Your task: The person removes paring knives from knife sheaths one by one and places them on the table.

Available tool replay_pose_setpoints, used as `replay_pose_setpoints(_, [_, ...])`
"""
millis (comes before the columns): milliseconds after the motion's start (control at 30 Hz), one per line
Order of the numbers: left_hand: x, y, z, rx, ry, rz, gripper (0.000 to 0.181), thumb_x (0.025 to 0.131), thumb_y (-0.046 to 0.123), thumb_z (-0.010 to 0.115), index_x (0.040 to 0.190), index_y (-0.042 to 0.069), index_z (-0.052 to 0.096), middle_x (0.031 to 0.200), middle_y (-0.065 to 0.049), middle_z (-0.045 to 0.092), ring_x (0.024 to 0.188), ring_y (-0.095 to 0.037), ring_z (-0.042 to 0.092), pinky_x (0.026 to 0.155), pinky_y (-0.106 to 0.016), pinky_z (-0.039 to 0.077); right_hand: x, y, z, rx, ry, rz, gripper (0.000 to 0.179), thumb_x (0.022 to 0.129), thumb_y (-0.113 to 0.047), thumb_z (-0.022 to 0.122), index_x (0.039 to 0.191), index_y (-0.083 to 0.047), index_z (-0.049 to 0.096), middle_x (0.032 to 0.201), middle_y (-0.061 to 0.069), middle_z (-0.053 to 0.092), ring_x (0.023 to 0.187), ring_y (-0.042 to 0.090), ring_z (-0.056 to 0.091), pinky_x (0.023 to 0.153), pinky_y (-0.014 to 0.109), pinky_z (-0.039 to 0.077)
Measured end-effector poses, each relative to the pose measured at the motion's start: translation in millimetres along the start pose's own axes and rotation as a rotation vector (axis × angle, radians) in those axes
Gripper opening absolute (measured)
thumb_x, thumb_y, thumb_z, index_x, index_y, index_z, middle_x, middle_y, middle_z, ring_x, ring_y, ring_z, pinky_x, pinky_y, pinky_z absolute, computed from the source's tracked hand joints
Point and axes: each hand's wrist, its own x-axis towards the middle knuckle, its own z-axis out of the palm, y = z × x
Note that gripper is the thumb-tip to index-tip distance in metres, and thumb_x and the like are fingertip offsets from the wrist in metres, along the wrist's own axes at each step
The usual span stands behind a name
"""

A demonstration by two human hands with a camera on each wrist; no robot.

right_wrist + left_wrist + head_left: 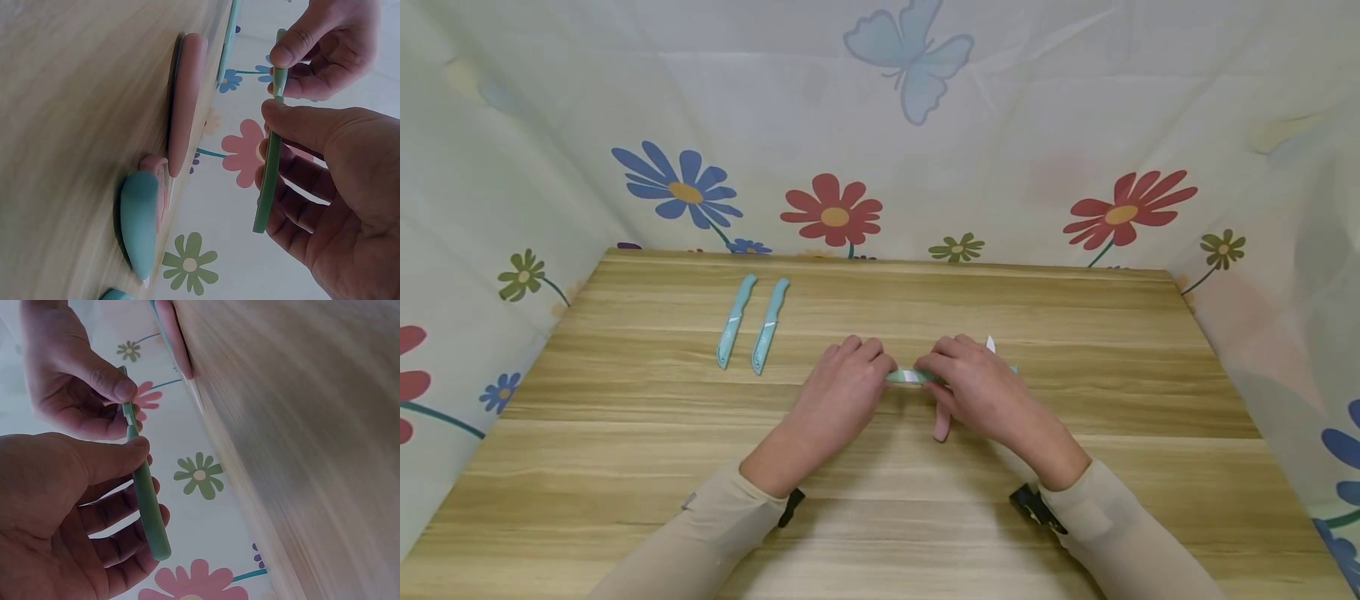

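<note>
Centrally: one slim, smooth green knife (910, 377), held above the wood-grain table (895, 533); left hand (847, 383) pinching its handle, right hand (979, 387) its curved sheath. Farther left: two turquoise sheathed knives (771, 326). Right wrist view adds a tapered pink handle (187, 103) and rounded teal piece (139, 225), partly covered in the head view.

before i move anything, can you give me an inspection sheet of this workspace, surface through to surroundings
Surface: pale brown wood-grain tabletop, flat.
Job's things: slim green knife, held above the tabletop.
Clutter: two light-blue sheathed knives lying side by side, toward the left; long pink handle and rounded teal piece on the tabletop, both partly hidden in the head view.
Hands: left hand and right hand both pinch the green knife.
Cables: nothing seen.
Surroundings: white sheeting printed with coloured flowers and a light-blue butterfly.
</note>
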Motion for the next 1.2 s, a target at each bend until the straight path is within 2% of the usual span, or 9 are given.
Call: replay_pose_setpoints(1200, [-1.5, -1.8, 0.9, -0.002, 0.035, 0.006, 0.018, 0.090, 0.012, 0.087, 0.106, 0.008, 0.078, 0.100, -0.004, 0.068, 0.091, -0.026, 0.061, 0.073, -0.037, 0.053, 0.0, 1.8, 0.2, 0.000, -0.005, 0.002, 0.024, 0.092, -0.014, 0.086, 0.114, -0.009, 0.079, 0.106, 0.003, 0.070, 0.095, 0.021, 0.062, 0.083, 0.038, 0.056])
